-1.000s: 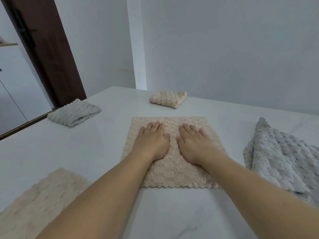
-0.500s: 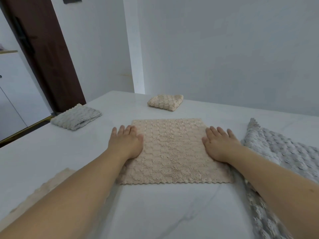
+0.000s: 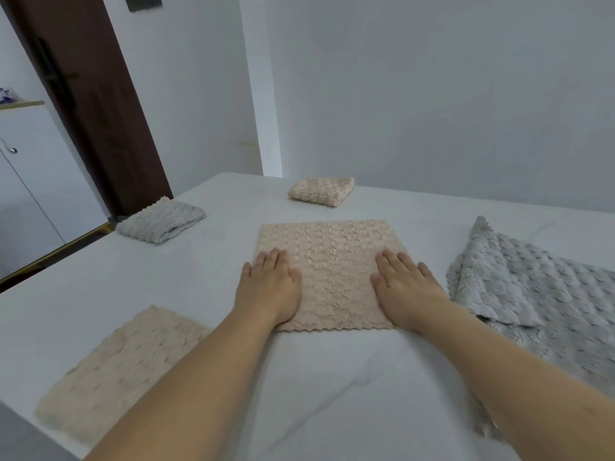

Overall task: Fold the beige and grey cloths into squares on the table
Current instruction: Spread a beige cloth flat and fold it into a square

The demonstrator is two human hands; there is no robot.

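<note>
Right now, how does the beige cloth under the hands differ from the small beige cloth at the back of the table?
The beige cloth under the hands lies flat and wide; the small beige cloth at the back is a thicker, compact folded bundle. The left hand and right hand press flat on the near one; nothing touches the far one. Both share the same bumpy beige texture and rest on the white table.

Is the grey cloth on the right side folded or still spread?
Not folded: the grey cloth lies loose and rumpled on the table, one corner flopped over.
</note>
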